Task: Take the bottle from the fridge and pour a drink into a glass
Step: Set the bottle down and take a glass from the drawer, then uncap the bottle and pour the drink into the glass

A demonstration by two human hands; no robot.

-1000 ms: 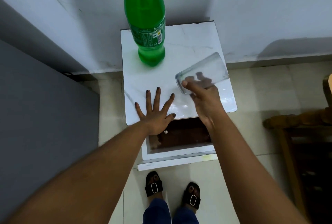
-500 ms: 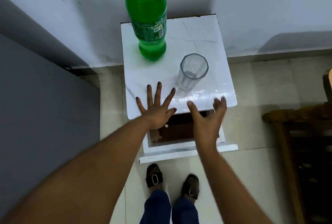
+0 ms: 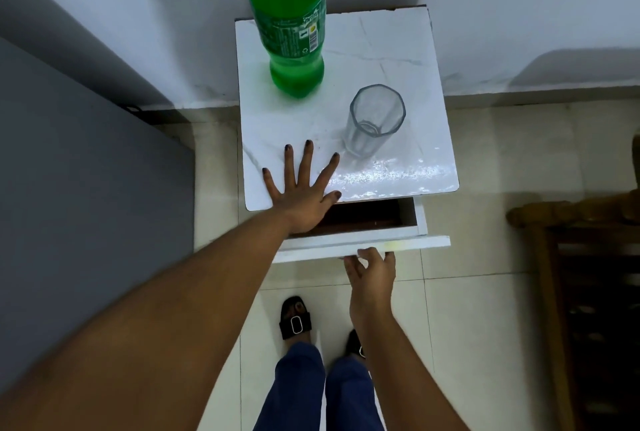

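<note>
A green plastic bottle [image 3: 287,15] stands upright at the back left of a small white marble-top table [image 3: 381,50]; its cap is out of view. An empty clear glass [image 3: 375,119] stands upright to the bottle's front right. My left hand [image 3: 301,188] lies flat with spread fingers on the table's front edge, left of the glass and apart from it. My right hand [image 3: 372,268] is lower down with relaxed fingers touching the white front panel of the table's drawer [image 3: 408,243], which is pulled out. It holds nothing.
A grey flat surface [image 3: 86,188] fills the left side. Dark wooden furniture [image 3: 588,257] stands at the right. White walls close in behind the table. My feet in black sandals [image 3: 294,320] stand on the tiled floor just below the drawer.
My right hand set the tilted glass upright on the table, let go, and dropped down to the drawer front. My left hand stayed flat on the table.
</note>
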